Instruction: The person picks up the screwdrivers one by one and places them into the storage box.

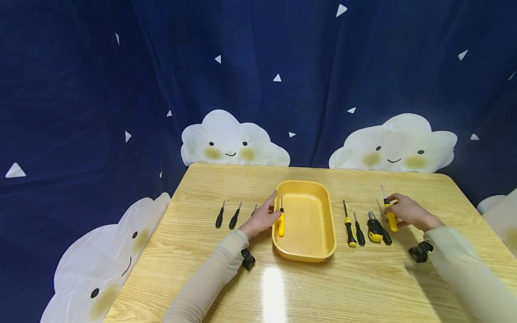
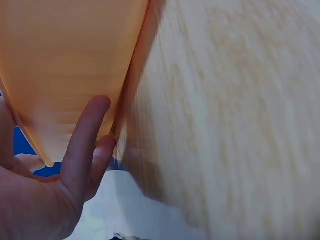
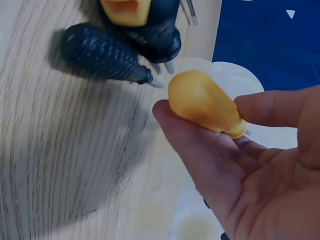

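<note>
My right hand (image 1: pixel 409 211) pinches a yellow-handled screwdriver (image 1: pixel 391 219) between thumb and fingers, shaft pointing away from me. In the right wrist view its yellow handle (image 3: pixel 202 102) is close above the table. My left hand (image 1: pixel 262 220) holds the left side of a yellow plastic tray (image 1: pixel 332 224), its thumb at the rim and its fingers (image 2: pixel 85 145) against the outer wall. Inside the tray, along its left wall, lies another yellow-handled screwdriver (image 1: pixel 281 226).
Right of the tray lie a yellow-and-black screwdriver (image 1: pixel 350 233), a slim black screwdriver (image 1: pixel 359 234), a stubby black-and-yellow screwdriver (image 1: pixel 374 231) and another black screwdriver (image 1: pixel 386 237). Several black screwdrivers (image 1: pixel 234 220) lie left of the tray, one partly behind my left hand. A dark curtain (image 1: pixel 258 89) hangs behind.
</note>
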`<state>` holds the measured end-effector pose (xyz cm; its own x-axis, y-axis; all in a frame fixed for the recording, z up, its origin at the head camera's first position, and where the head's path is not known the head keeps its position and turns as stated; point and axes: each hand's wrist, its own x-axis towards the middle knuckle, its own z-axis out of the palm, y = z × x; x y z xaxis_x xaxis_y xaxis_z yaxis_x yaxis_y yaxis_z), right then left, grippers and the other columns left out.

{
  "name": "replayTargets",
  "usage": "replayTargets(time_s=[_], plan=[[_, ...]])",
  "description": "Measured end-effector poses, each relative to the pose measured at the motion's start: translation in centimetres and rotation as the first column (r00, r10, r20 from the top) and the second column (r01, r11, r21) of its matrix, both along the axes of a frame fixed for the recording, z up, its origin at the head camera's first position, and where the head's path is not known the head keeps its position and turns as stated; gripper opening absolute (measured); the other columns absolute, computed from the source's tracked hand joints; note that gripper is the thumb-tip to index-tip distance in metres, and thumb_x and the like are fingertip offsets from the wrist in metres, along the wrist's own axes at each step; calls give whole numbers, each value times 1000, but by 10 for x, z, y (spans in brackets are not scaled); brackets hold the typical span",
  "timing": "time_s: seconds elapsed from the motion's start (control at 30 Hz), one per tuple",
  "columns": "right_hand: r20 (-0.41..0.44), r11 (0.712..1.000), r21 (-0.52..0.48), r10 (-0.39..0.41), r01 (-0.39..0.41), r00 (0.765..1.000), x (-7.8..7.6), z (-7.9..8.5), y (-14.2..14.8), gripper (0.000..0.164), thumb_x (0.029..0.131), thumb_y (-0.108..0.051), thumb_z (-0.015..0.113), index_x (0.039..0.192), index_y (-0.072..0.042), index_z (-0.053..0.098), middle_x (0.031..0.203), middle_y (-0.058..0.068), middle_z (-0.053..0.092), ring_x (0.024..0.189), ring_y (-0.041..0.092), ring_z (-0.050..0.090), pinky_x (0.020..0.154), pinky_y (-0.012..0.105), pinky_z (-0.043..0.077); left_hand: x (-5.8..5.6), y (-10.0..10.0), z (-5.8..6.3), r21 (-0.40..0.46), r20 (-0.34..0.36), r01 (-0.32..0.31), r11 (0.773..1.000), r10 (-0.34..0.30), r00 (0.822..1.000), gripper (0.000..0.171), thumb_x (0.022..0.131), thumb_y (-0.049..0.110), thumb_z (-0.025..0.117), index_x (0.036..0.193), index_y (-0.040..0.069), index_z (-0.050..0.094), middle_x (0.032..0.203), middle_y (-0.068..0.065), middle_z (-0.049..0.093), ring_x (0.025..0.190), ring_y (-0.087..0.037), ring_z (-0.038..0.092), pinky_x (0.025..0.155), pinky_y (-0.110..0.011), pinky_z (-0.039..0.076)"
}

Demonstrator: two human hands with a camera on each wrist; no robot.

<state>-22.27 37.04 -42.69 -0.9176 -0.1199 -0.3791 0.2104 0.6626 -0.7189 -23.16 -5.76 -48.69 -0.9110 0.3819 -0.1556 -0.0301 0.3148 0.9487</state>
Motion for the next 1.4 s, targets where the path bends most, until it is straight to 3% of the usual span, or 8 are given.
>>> replayTargets(time_s=[0.2,0.7,1.17,1.4], plan=[[3,998,-56,-4,5,1000,1,2,-6,53,96,-10,44,133,18,19,100,28,55,83,30,62,67,45,57,0,0,1,1,0,-2,1000,2,1000,72,95,19,52,152,35,11,121,-16,53,85,-20,63,61,-33,57],[10,983,-184,-10,11,1000,1,0,-18,58,95,-8,45,138,16,13,114,35,50,86,32,65,72,47,56,1,0,2,-1,4,1,1000,-1,1000,72,96,19,51,152,35,10,120,-16,53,82,-21,63,60,-33,57],[0,972,-235,8,-8,1000,2,4,-26,56,98,-11,42,138,13,11,116,35,51,87,35,65,69,45,57,1,1,1,-20,12,-12,1000,12,1000,72,95,20,52,152,38,11,121,-15,52,83,-21,62,60,-33,57],[9,965,-263,22,-19,1000,0,7,-31,55,99,-13,42,138,12,13,112,28,56,91,36,65,72,45,56,1,1,2,-23,13,-14,1000,14,1000,72,95,21,52,152,37,11,124,-15,51,88,-21,62,61,-33,57]])
